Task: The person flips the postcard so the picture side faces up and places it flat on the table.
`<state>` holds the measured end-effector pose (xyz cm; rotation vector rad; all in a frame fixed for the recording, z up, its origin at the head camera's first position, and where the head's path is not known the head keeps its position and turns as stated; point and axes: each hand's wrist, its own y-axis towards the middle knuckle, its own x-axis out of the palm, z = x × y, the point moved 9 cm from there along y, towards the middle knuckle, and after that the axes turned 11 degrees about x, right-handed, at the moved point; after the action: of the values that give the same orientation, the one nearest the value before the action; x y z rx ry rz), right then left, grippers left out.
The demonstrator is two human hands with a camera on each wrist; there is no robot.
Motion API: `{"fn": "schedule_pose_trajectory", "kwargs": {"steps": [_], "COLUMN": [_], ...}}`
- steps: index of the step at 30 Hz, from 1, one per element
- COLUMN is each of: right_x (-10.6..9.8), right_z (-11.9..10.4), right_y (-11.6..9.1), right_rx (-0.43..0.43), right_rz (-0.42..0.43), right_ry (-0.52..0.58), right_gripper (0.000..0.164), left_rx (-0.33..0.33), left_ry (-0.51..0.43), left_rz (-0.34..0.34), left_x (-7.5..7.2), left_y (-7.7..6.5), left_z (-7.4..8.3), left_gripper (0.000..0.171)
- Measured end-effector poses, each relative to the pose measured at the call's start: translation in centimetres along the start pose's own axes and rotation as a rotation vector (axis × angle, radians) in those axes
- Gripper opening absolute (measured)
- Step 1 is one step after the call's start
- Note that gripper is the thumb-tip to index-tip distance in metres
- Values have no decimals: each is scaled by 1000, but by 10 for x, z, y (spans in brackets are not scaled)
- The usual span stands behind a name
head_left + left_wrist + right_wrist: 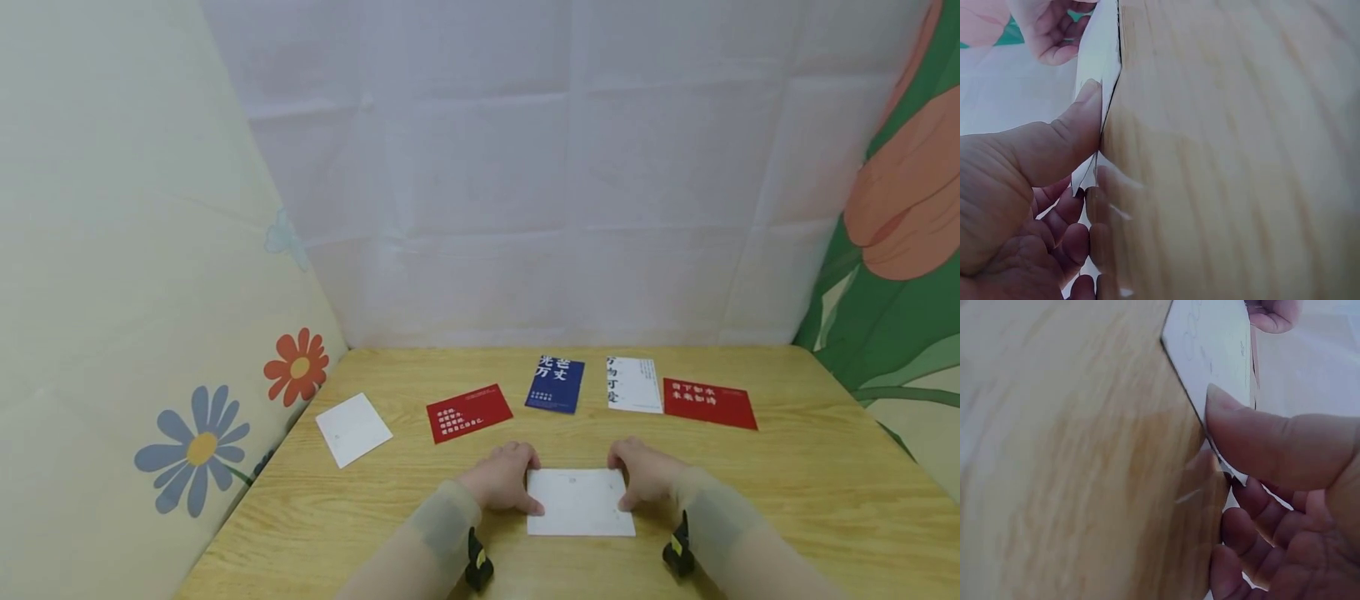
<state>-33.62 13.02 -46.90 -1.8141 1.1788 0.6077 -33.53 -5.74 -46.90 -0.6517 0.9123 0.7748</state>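
A white card (581, 504) lies level between the two hands at the near middle of the table, with faint small marks on its upper face. My left hand (504, 479) pinches its left edge. On the opposite edge, my right hand (649, 473) pinches the card in the same way. In the left wrist view, the thumb (1079, 122) presses on top of the card while the fingertips sit at its far corner. The right wrist view gives a similar picture, with the thumb (1254, 434) on the upper face and curled fingers at the corner.
Behind the hands lie a red card (470, 412), a blue card (555, 387), a white card with dark lettering (633, 385) and another red card (710, 403) touching or close beside it. A plain white card (354, 429) is at the left. A white cloth (562, 208) hangs behind the table (825, 500).
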Motion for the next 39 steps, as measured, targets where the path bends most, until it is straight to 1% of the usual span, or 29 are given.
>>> {"fn": "schedule_pose_trajectory", "kwargs": {"steps": [9,14,22,30,36,39], "right_x": [1,1,3,4,4,3], "right_z": [1,4,6,9,11,11], "right_y": [-1,0,2,2,1,0], "right_rx": [-26,-16,-11,-4,15,20], "right_rz": [7,5,-11,-7,20,35], "right_ry": [16,32,101,123,133,146], "right_gripper": [47,47,43,39,28,27], "left_rx": [8,27,25,21,-7,-24], "left_ry": [-22,-38,-176,-211,-288,-325], "left_rz": [0,14,55,74,96,116], "left_x": [2,3,5,3,2,1], "left_y": [1,3,3,1,-2,-3], "left_z": [-3,-4,-9,-8,-10,-11], "left_gripper": [49,49,35,27,23,24]}}
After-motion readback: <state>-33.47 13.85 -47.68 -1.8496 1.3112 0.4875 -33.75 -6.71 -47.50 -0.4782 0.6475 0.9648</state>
